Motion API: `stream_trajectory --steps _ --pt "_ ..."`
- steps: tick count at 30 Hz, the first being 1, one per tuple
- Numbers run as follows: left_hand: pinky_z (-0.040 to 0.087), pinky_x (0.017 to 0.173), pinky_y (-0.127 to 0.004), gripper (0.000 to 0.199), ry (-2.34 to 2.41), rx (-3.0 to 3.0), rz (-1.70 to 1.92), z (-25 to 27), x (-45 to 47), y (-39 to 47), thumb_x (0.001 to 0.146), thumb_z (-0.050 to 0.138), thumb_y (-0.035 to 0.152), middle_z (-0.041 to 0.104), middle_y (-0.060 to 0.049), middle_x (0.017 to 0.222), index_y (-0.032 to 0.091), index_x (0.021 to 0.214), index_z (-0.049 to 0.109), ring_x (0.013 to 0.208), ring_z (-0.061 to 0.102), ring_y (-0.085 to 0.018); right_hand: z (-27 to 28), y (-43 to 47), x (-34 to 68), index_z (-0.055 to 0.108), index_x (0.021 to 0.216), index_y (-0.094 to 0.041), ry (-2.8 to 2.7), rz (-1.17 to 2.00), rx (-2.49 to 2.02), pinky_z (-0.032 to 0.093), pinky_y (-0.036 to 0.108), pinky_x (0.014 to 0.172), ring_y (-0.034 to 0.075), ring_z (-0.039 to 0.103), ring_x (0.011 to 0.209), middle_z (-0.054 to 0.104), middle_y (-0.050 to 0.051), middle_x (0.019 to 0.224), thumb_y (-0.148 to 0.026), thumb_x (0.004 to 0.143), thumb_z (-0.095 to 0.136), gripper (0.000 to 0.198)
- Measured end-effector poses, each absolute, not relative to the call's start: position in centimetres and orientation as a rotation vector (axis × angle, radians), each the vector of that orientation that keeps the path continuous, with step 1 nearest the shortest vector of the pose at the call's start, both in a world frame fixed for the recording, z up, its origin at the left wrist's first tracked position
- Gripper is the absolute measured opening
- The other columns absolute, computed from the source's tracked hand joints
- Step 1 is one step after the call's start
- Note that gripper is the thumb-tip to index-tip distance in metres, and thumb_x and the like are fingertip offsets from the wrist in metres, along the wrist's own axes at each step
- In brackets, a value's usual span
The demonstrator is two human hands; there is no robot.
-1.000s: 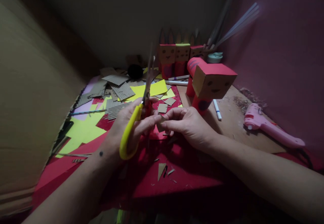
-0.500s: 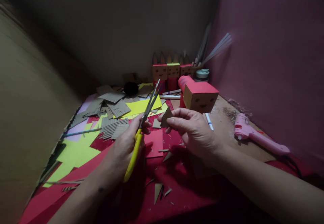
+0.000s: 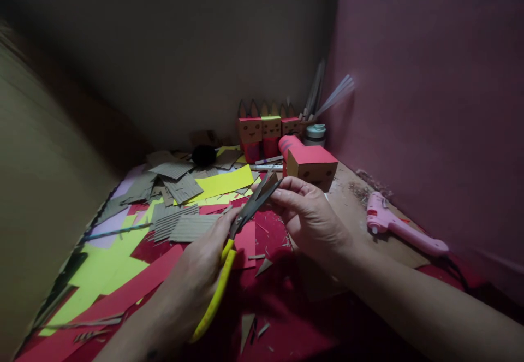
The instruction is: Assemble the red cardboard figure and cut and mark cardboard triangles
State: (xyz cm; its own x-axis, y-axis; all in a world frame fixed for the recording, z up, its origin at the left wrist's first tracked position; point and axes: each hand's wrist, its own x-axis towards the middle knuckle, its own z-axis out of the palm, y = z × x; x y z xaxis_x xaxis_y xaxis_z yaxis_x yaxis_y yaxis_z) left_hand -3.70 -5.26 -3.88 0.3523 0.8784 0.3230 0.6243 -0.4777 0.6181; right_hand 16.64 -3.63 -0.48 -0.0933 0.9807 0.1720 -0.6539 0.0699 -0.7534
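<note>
My left hand (image 3: 207,261) is closed around the yellow handles of a pair of scissors (image 3: 216,291), whose dark blades are spread and point up and away. Between the blades sits a small cardboard piece (image 3: 268,183), partly hidden by them. My right hand (image 3: 309,209) pinches that piece at its right side, fingertips close to the blade tips. Under the hands, a red paper piece (image 3: 246,244) and small cardboard offcuts (image 3: 264,266) lie on the red surface.
A box-headed figure (image 3: 313,157) with a red top lies behind my right hand. Further back stand several similar figures (image 3: 249,130). Corrugated cardboard pieces (image 3: 176,184) and yellow paper (image 3: 225,182) cover the left side. A pink glue gun (image 3: 403,228) lies at right beside the purple wall.
The scissors have opened, and their blades now straddle the cardboard piece in my right hand. The whole view has shifted slightly, so background things appear lower and further left.
</note>
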Motion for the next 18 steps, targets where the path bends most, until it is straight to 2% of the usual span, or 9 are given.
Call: stream_trajectory --steps 4,8,11,15,18 --pt "0.054 0.092 -0.048 0.055 1.336 2.334 0.784 -4.4 -3.7 -5.3 0.098 0.036 0.036 0.066 -0.018 0.127 0.020 0.151 0.039 0.083 0.067 -0.026 -0.7 -3.7 16.4 0.068 0.066 -0.021 -0.814 1.462 -0.516 0.053 0.033 0.073 0.015 0.065 0.065 0.072 0.000 0.067 -0.022 0.060 0.089 0.022" --pt "0.055 0.094 -0.045 0.054 1.352 2.348 0.846 -4.4 -3.5 -5.4 0.097 0.036 0.031 0.068 -0.015 0.124 0.023 0.150 0.043 0.092 0.069 -0.027 -0.8 -3.6 16.3 0.069 0.065 -0.020 -0.812 1.456 -0.503 0.052 0.030 0.071 0.014 0.065 0.065 0.073 -0.001 0.067 -0.020 0.061 0.089 0.020" --pt "0.055 0.095 -0.046 0.054 1.365 2.347 0.869 -4.3 -3.3 -5.4 0.096 0.038 0.031 0.069 -0.015 0.123 0.020 0.148 0.047 0.098 0.070 -0.029 -1.1 -3.4 16.2 0.070 0.066 -0.020 -0.813 1.445 -0.508 0.052 0.030 0.072 0.014 0.066 0.066 0.074 -0.001 0.068 -0.020 0.062 0.089 0.019" --pt "0.055 0.099 -0.046 0.055 1.350 2.330 0.891 -4.4 -3.2 -5.4 0.092 0.042 0.023 0.069 -0.013 0.128 0.021 0.147 0.048 0.109 0.069 -0.030 -1.6 -3.2 15.9 0.069 0.068 -0.020 -0.820 1.432 -0.516 0.053 0.031 0.073 0.014 0.066 0.066 0.073 -0.001 0.067 -0.019 0.065 0.086 0.017" --pt "0.052 0.104 -0.049 0.053 1.288 2.291 0.942 -4.3 -3.1 -5.5 0.093 0.045 0.025 0.065 -0.012 0.138 0.024 0.146 0.050 0.120 0.065 -0.032 -1.8 -3.2 15.7 0.069 0.069 -0.020 -0.794 1.430 -0.526 0.054 0.033 0.073 0.015 0.067 0.066 0.073 -0.001 0.067 -0.019 0.065 0.086 0.018"
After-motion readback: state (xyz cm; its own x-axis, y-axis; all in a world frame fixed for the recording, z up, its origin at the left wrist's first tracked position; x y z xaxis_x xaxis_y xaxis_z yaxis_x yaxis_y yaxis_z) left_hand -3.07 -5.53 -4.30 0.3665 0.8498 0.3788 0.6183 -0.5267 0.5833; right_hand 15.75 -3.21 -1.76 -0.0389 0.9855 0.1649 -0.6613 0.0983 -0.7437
